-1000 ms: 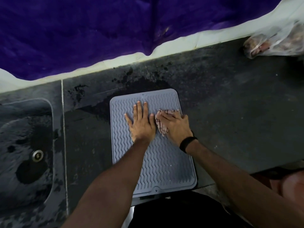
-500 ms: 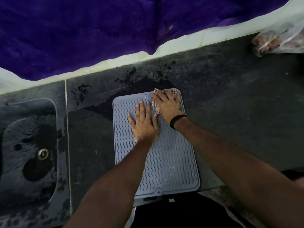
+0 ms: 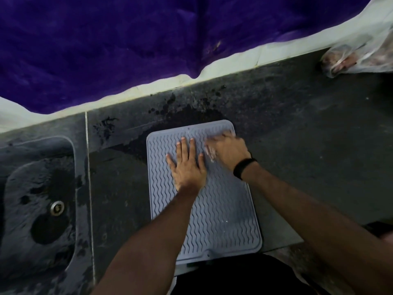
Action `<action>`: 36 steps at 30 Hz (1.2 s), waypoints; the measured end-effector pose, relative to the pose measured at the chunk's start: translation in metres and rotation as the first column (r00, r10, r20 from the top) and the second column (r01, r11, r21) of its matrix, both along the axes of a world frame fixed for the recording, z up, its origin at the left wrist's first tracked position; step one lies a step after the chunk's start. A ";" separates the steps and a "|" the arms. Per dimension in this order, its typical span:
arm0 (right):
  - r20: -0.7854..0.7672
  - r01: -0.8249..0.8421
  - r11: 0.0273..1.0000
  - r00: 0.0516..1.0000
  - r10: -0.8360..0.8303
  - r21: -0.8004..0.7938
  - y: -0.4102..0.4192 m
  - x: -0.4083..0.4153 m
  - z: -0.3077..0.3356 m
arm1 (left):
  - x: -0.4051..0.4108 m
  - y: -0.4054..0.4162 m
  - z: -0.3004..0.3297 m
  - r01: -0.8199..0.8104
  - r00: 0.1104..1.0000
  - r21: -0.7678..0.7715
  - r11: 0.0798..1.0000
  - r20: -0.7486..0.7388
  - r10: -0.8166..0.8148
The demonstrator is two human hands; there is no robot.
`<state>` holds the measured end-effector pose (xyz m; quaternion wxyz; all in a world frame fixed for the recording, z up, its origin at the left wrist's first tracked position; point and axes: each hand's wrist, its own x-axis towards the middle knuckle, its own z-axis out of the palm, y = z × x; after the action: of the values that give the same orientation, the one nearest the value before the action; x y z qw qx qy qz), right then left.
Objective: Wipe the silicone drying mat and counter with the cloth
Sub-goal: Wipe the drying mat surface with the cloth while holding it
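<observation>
A grey silicone drying mat [image 3: 221, 216] with wavy ridges lies on the dark counter [image 3: 308, 150], its near edge hanging slightly over the counter's front. My left hand [image 3: 187, 167] lies flat on the mat's upper middle, fingers spread, holding nothing. My right hand [image 3: 228, 153], with a black wristband, presses a pale checked cloth [image 3: 210, 152] onto the mat's far right part. The cloth is blurred and mostly hidden under the hand.
A dark sink [image 3: 38, 199] with a metal drain [image 3: 57, 208] is set into the counter at left. Wet dark stains [image 3: 187, 111] lie behind the mat. A plastic bag [image 3: 357, 58] sits at the far right. Purple fabric [image 3: 148, 39] hangs over the back wall.
My right hand pushed the cloth up from the mat's middle to its far right corner, then drew it back a little toward me. My left hand stayed flat on the mat.
</observation>
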<state>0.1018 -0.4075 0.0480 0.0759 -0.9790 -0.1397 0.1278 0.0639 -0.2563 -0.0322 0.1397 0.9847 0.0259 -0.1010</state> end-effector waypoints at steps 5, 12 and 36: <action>0.000 0.039 0.998 0.999 -0.039 -0.044 0.013 0.041 -0.002 | 0.000 -0.001 0.003 -0.005 1.000 -0.007 1.000 -0.022 0.005; -0.086 0.102 0.995 0.991 -0.103 -0.020 0.002 -0.018 -0.009 | -0.002 -0.001 0.004 0.001 1.000 -0.003 1.000 0.009 -0.001; -0.191 0.133 0.990 0.972 -0.138 -0.041 0.010 -0.098 0.003 | 0.000 -0.001 -0.004 -0.013 1.000 0.004 1.000 0.000 0.013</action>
<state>0.0038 -0.3974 0.0512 0.0838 -0.9702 -0.0628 0.2186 0.0637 -0.2574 -0.0364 0.1385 0.9848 0.0323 -0.0999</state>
